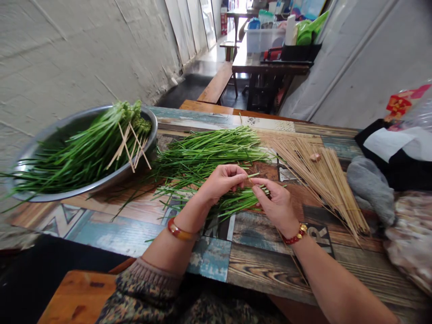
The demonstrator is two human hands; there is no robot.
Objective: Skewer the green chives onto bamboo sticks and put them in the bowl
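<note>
Over the table's middle, my left hand (227, 182) pinches a green chive stalk (254, 175) at its fingertips. My right hand (276, 202) meets it, closed on a thin bamboo skewer (296, 261) whose lower length shows beneath the wrist. Fingers hide most of the contact between stalk and skewer. Under both hands lies a small bunch of chives (236, 202). A larger chive pile (216, 146) spreads just beyond. To the right, many loose bamboo skewers (334, 184) are fanned out on the table.
At left, a metal basin (74, 193) holds chives, with bundles threaded on skewers (130, 148). A grey cloth (369, 184) and a filled plastic bag (410, 234) sit at the right edge. Beyond the patchwork table (135, 229) stand a bench (218, 83) and another table (270, 67).
</note>
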